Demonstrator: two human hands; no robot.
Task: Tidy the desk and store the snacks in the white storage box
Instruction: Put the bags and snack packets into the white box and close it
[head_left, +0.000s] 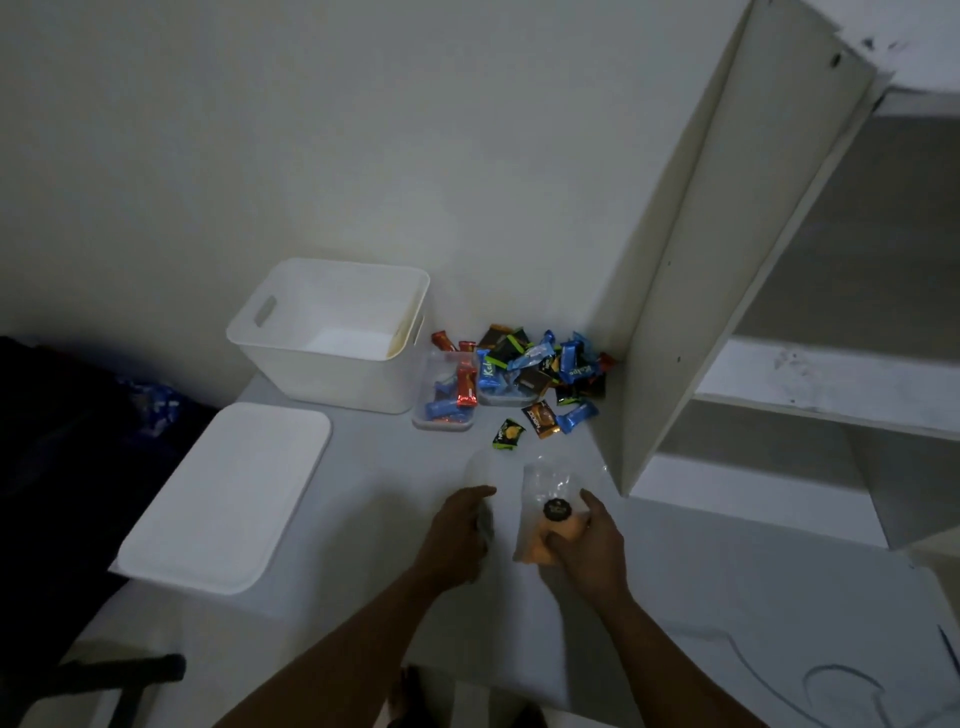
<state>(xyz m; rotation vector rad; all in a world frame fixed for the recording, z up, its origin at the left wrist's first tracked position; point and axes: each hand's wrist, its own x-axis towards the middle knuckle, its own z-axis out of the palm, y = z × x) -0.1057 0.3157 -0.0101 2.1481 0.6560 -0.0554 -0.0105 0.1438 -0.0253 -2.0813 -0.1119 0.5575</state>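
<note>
Clear snack bag (551, 484) gripped by right hand (587, 553); left hand (454, 535) blurred, grip unclear.

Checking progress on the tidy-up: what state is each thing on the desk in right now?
white storage box: open, upright, looks empty inside.
lid: off, flat on the desk.
small clear tub: open, holding red and blue snacks.
loose snack packets: piled on the desk, unstored.
clear bag: held by the right hand.
left hand: fingers curled, contents blurred.
</note>
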